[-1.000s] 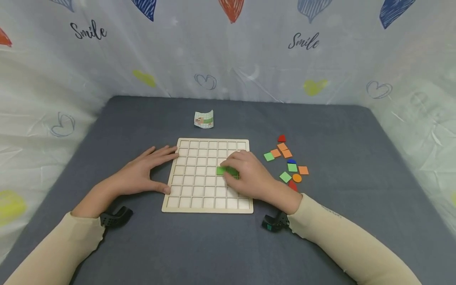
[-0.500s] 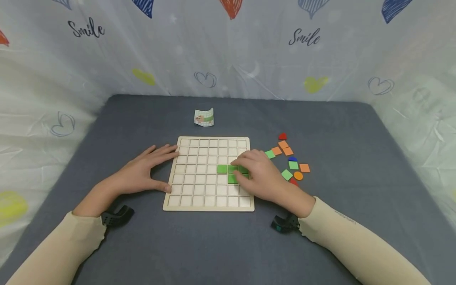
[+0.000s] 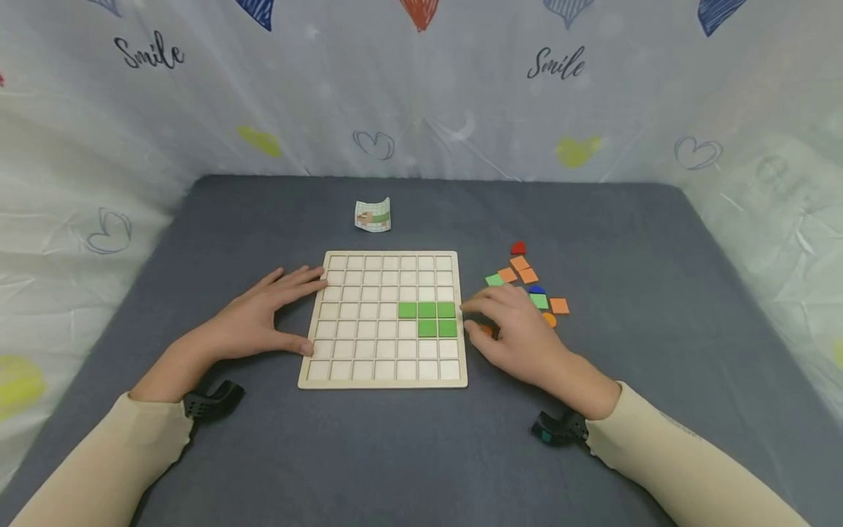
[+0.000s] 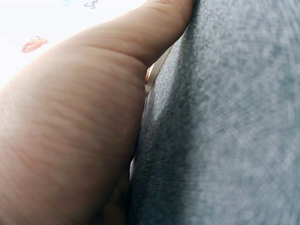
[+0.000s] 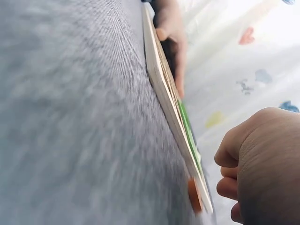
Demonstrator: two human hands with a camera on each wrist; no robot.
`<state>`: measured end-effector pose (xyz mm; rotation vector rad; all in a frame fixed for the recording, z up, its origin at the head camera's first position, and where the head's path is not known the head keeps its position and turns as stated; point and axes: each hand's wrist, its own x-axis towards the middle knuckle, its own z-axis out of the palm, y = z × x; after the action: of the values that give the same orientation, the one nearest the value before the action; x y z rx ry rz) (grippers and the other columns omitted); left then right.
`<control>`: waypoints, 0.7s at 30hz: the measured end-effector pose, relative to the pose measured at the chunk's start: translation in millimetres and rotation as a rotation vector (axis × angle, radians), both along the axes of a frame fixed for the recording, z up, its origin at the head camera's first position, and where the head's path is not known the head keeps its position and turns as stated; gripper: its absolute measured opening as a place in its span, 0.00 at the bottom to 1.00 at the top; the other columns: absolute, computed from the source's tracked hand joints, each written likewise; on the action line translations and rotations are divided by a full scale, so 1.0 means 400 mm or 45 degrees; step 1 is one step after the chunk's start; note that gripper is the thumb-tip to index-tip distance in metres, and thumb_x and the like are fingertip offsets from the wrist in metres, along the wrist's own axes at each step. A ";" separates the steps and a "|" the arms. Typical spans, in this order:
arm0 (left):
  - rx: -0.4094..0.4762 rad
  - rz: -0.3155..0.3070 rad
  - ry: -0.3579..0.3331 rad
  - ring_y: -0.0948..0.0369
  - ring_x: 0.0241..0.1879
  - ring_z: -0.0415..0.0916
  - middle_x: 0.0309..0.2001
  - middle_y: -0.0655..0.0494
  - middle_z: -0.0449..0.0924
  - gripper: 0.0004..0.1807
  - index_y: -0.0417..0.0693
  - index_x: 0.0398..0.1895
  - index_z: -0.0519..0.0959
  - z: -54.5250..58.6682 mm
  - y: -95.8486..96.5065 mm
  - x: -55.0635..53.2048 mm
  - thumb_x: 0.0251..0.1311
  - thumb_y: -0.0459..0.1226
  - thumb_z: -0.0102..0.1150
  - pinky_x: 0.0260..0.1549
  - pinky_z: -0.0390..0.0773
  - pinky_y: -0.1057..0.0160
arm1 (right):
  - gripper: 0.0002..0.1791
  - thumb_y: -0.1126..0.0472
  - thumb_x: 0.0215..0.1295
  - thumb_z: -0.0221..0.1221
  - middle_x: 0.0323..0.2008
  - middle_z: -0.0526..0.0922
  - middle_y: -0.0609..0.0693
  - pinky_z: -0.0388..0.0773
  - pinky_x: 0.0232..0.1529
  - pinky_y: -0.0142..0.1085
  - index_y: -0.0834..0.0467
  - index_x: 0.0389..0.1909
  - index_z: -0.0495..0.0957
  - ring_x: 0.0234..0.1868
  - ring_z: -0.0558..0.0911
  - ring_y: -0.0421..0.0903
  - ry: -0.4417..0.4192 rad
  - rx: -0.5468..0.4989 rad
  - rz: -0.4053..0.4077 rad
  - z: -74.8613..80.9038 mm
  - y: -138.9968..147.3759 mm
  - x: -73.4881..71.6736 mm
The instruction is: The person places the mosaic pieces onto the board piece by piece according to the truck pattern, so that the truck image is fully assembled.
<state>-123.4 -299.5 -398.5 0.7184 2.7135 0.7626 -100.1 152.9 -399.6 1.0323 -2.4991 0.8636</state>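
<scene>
A pale wooden grid board (image 3: pixel 358 351) lies on the grey table. Several green square tiles (image 3: pixel 426 310) fill cells at its right side, three in one row with two below. Against the board's left edge rests my left hand (image 3: pixel 257 318), thumb and fingers spread. My right hand (image 3: pixel 520 333) hovers just off the right edge, its fingers loosely bent and no piece visible between them. Beneath it shows part of an orange piece (image 3: pixel 486 330), also seen beside the board's edge in the right wrist view (image 5: pixel 194 197). The left wrist view holds mostly hand and cloth.
Loose pieces lie right of the board: orange squares (image 3: pixel 559 306), light green squares (image 3: pixel 538 301), a red piece (image 3: pixel 519 248), a blue piece (image 3: pixel 536 290) and an orange disc (image 3: pixel 549 320). A small picture card (image 3: pixel 372 215) lies behind the board. A patterned curtain (image 3: pixel 435 88) surrounds the table.
My right hand has moved right, from over the green tiles to beyond the board's edge, uncovering all of them. The left hand has stayed in place.
</scene>
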 end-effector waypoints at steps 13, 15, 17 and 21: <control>-0.006 0.004 -0.007 0.50 0.89 0.36 0.89 0.65 0.45 0.63 0.68 0.89 0.59 0.000 -0.007 0.001 0.52 0.66 0.81 0.85 0.38 0.37 | 0.10 0.67 0.67 0.71 0.46 0.89 0.50 0.74 0.46 0.47 0.60 0.48 0.91 0.44 0.82 0.51 0.002 -0.012 -0.161 -0.015 0.105 0.004; -0.004 0.004 -0.009 0.50 0.89 0.36 0.89 0.65 0.46 0.63 0.67 0.89 0.59 0.002 -0.007 0.003 0.52 0.65 0.82 0.85 0.38 0.38 | 0.11 0.67 0.66 0.71 0.45 0.89 0.51 0.73 0.45 0.47 0.60 0.48 0.91 0.41 0.80 0.50 0.004 0.000 -0.185 -0.015 0.119 0.007; -0.002 0.002 -0.010 0.50 0.89 0.36 0.89 0.65 0.45 0.63 0.67 0.89 0.59 0.003 -0.007 0.004 0.52 0.65 0.82 0.85 0.37 0.39 | 0.11 0.67 0.66 0.71 0.44 0.89 0.51 0.72 0.43 0.46 0.60 0.48 0.91 0.39 0.78 0.48 0.002 0.012 -0.217 -0.014 0.134 0.010; -0.001 0.001 -0.012 0.50 0.89 0.36 0.89 0.65 0.45 0.62 0.67 0.89 0.59 0.001 -0.002 0.003 0.52 0.65 0.81 0.85 0.37 0.38 | 0.11 0.67 0.66 0.73 0.43 0.89 0.51 0.72 0.43 0.48 0.60 0.48 0.92 0.38 0.77 0.48 -0.018 0.035 -0.272 -0.011 0.159 0.018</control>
<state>-122.3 -300.5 -397.9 0.7112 2.7058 0.7633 -92.8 216.4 -404.1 0.7509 -2.5803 0.7766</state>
